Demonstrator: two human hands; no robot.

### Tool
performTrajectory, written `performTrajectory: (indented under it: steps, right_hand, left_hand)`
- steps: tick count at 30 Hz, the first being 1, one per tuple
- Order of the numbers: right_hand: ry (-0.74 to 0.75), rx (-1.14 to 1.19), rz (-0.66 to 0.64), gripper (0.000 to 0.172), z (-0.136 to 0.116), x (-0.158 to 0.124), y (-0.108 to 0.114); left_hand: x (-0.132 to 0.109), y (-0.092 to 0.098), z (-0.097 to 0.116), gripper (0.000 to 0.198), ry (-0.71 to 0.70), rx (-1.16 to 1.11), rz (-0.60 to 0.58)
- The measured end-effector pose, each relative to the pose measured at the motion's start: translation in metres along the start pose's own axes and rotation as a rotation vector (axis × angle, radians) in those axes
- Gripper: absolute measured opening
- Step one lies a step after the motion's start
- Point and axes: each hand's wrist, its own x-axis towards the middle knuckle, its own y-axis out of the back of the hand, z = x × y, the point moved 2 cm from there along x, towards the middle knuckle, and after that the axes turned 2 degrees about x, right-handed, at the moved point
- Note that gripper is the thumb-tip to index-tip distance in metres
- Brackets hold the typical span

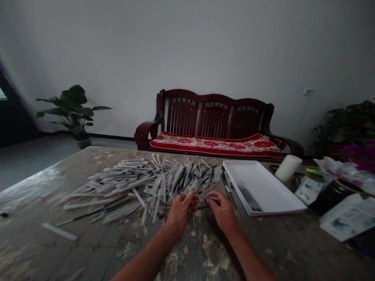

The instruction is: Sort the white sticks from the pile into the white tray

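Between my two hands stretches a slim grey pen-like stick [202, 196], held level above the table. My left hand [182, 208] pinches its left end between thumb and fingers. On its right end, the fingers of my right hand [222, 210] are closed. Just beyond lies a wide heap of white and translucent tubes [125, 179], with dark thin rods mixed in. To the right, a shallow white box lid or tray [269, 191] holds several dark slim sticks [249, 198] lined up along its left side. Fine detail on the held stick is blurred.
One loose translucent tube [59, 231] lies at the left on the patterned tablecloth [99, 253]. Right of the tray are a white roll [288, 168], a printed box [348, 218] and a dark container. A wooden bench [213, 117] with a red cover stands behind the table.
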Motion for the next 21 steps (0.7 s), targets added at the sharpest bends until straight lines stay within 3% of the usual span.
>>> performTrajectory:
  steps: [5, 7, 11, 21]
  right_hand:
    - [0.05, -0.02, -0.14, 0.032, -0.0054, -0.0044, 0.0]
    - [0.035, -0.001, -0.132, 0.035, -0.0056, -0.0042, 0.0025]
    - [0.043, -0.041, -0.116, 0.026, -0.0062, -0.0029, 0.0067]
    - [0.079, -0.181, -0.07, 0.026, -0.0084, -0.0035, 0.004]
  left_hand:
    - [0.0027, 0.0032, 0.0046, 0.033, -0.007, -0.059, 0.058]
    - [0.0046, 0.0046, 0.006, 0.029, -0.002, -0.064, 0.071]
    - [0.0046, 0.0045, 0.0052, 0.024, 0.015, -0.055, 0.093]
    - [0.0019, 0.0021, 0.0047, 0.041, -0.045, -0.08, 0.043]
